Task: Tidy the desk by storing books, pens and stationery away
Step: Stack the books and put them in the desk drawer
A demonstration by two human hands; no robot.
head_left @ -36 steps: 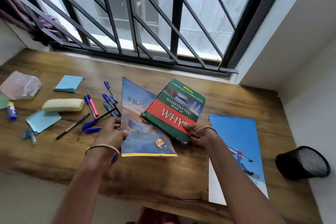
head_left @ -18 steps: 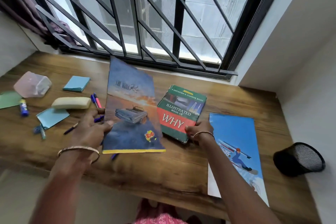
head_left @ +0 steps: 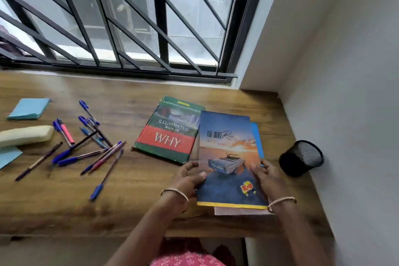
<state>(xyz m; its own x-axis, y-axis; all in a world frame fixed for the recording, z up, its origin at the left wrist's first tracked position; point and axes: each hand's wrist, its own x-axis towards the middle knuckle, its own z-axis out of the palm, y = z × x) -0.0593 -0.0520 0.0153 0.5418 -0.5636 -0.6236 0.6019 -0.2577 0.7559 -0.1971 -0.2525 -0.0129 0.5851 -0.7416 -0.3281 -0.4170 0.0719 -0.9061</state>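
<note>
Grip of left hand (head_left: 189, 178) and right hand (head_left: 266, 176) clasps one car-cover book (head_left: 228, 157) of three.

Car-cover notebook (head_left: 228, 157) moved: was held up left of the WHY book (head_left: 170, 129), now right of it, lying on the blue book (head_left: 258, 138) and covering most of it. Right hand (head_left: 266, 176) came off the WHY book's near corner and now grips the notebook's right edge. Left hand (head_left: 187, 177) crossed over with the notebook and holds its left edge, just off the WHY book's near-right corner.
</note>
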